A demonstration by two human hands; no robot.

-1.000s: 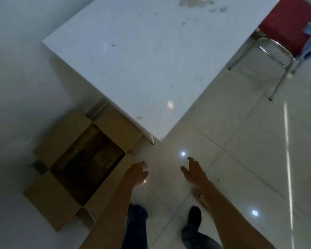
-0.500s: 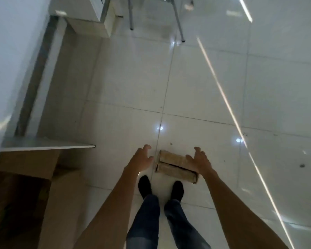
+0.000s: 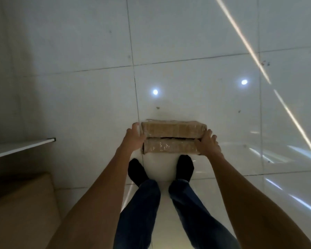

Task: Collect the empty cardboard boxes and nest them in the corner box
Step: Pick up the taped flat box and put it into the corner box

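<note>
At about 8 o'clock, in the lower left corner, a flap of a large brown cardboard box shows in shadow. Above it, at 9 o'clock, the thin edge of a white tabletop juts in from the left. The left hand presses flat against the left end of a small flat brown cardboard box wrapped in clear tape, fingers reaching along its side. That small box sits just past centre toward 6 o'clock, with a dark seam running across its top face; whether it rests on the glossy white tiled floor or is lifted just off it, I cannot tell. The right hand clasps the box's right end. Below the box, two feet in black socks and dark blue trouser legs stand on the tiles.
</note>
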